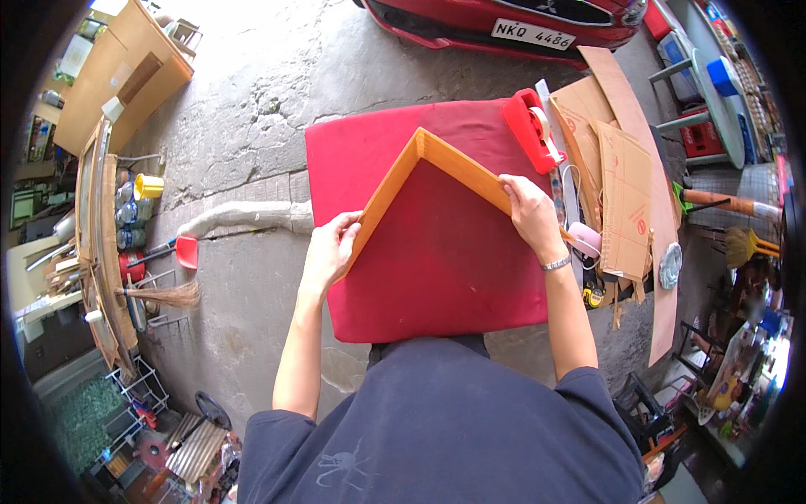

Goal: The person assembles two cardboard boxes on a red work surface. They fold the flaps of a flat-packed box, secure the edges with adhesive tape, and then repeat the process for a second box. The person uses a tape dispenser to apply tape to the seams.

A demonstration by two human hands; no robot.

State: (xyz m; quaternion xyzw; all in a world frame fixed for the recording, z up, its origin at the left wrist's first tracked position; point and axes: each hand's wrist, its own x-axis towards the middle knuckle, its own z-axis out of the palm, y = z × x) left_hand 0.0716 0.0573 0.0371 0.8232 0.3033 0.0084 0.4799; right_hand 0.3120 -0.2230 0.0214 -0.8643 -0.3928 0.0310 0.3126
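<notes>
An orange-brown wood-look strip (pixel 467 169), bent or joined into a wide V, stands on edge over a red-covered work surface (pixel 437 302). Its corner points away from me. My left hand (pixel 330 249) pinches the left arm of the V between thumb and fingers. On the other arm, my right hand (pixel 532 214) grips near its outer part, and the end runs on behind that wrist. Whether the corner is a fold or a joint I cannot tell. A red tape dispenser (pixel 522 120) with a roll of tape sits at the far right corner of the surface.
Cardboard pieces (pixel 625 202) lean close along the right side, with a yellow-and-black tape measure (pixel 593 291) near my right forearm. A red car (pixel 504 25) is parked beyond. Left on the concrete floor are a broom (pixel 168 293) and a yellow bucket (pixel 149 186).
</notes>
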